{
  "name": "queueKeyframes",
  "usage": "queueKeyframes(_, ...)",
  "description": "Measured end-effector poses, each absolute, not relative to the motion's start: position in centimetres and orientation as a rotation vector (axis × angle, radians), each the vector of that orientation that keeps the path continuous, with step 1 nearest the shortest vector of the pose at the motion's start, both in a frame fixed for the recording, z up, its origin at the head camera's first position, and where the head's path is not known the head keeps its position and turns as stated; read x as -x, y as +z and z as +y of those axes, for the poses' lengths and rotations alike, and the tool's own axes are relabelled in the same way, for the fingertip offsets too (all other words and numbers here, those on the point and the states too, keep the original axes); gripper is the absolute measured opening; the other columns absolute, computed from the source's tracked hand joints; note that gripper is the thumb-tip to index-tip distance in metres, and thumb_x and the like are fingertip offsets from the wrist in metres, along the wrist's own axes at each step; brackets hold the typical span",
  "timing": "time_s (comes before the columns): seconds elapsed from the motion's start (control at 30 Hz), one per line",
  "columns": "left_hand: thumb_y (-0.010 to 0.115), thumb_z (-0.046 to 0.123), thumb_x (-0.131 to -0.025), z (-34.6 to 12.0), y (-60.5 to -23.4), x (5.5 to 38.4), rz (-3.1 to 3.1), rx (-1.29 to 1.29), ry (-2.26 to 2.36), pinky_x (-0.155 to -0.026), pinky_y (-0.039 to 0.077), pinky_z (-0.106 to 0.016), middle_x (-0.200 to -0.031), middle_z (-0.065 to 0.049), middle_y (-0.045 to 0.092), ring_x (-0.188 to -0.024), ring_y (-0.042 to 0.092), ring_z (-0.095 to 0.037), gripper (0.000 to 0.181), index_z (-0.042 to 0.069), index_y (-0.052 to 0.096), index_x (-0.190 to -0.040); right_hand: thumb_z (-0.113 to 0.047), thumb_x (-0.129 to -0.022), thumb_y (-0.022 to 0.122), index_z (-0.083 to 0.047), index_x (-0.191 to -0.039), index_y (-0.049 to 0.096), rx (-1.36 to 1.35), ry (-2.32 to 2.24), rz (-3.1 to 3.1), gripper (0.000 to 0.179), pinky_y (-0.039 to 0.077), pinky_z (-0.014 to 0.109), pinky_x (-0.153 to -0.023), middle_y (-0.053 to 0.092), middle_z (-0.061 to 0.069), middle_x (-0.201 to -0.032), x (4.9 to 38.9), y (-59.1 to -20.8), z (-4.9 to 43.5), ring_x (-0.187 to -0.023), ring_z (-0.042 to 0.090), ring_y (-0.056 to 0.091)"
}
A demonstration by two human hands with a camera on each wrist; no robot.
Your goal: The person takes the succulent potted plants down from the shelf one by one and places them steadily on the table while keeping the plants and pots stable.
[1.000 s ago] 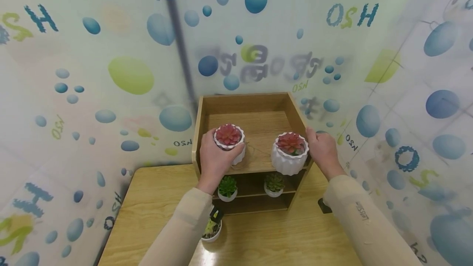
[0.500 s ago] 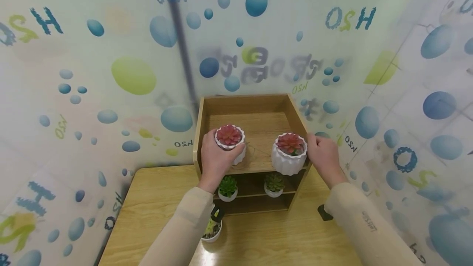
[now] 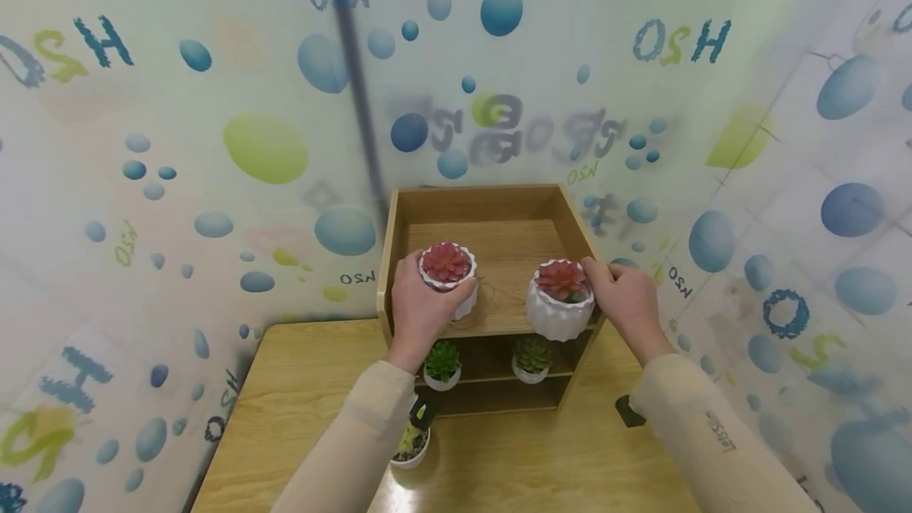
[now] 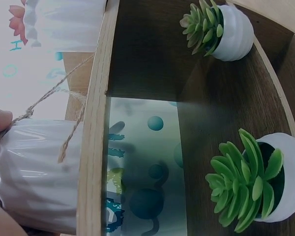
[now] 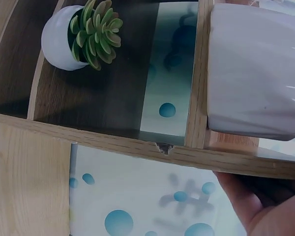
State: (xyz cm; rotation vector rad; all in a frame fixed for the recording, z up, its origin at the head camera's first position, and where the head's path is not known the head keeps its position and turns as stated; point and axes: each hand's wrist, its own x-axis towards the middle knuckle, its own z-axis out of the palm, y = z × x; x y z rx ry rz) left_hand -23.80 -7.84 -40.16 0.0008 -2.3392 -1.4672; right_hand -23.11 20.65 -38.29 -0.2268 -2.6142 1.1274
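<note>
In the head view, my left hand (image 3: 422, 298) grips a white scalloped pot with a red succulent (image 3: 446, 262) on the left of the top shelf. Twine circles this white pot (image 4: 39, 172) in the left wrist view, where a fingertip presses it. My right hand (image 3: 628, 299) is at the wooden shelf's right side panel (image 3: 579, 228), fingertips over its edge beside a second white pot with a red succulent (image 3: 560, 315). That pot stands at the top shelf's front right corner. In the right wrist view, part of the right hand (image 5: 265, 211) shows outside the panel, its other fingers hidden.
Two small potted green succulents, left (image 3: 442, 362) and right (image 3: 530, 356), stand on the middle level. Another potted plant (image 3: 411, 446) is on the table (image 3: 313, 370), partly behind the left sleeve. A black object (image 3: 630, 412) lies by the right sleeve. Patterned walls enclose the corner.
My right hand's fingertips have shifted inward over the side panel toward the right pot. My left hand stays on its pot. The head view has tilted slightly.
</note>
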Motion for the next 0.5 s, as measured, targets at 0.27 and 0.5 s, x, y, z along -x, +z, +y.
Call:
queueKeyframes(0.27, 0.093, 0.037, -0.074, -7.92, -40.32, 23.93, -2.344, -0.005, -1.464, -0.097, 0.055, -0.049, -0.127, -0.011, 0.057, -0.115, 0.06, -0.028, 0.082, 0.005, 0.053, -0.138, -0.054, -0.1, 0.055, -0.012, -0.058, 0.04, 0.238, 1.135, -2.611, 0.061, 0.031, 0.032, -0.052, 0.035, -0.002, -0.052, 23.29, -38.3, 20.59, -0.056, 0.021, 0.037)
queueKeyframes(0.5, 0.092, 0.037, -0.074, -7.97, -40.23, 24.1, -2.343, -0.023, -1.462, -0.098, 0.055, -0.048, -0.128, -0.011, 0.057, -0.116, 0.059, -0.029, 0.082, 0.005, 0.053, -0.139, -0.052, -0.1, 0.056, -0.011, -0.058, 0.04, 0.252, 1.122, -2.599, 0.061, 0.03, 0.032, -0.052, 0.034, -0.002, -0.053, 23.6, -38.3, 20.41, -0.055, 0.021, 0.036)
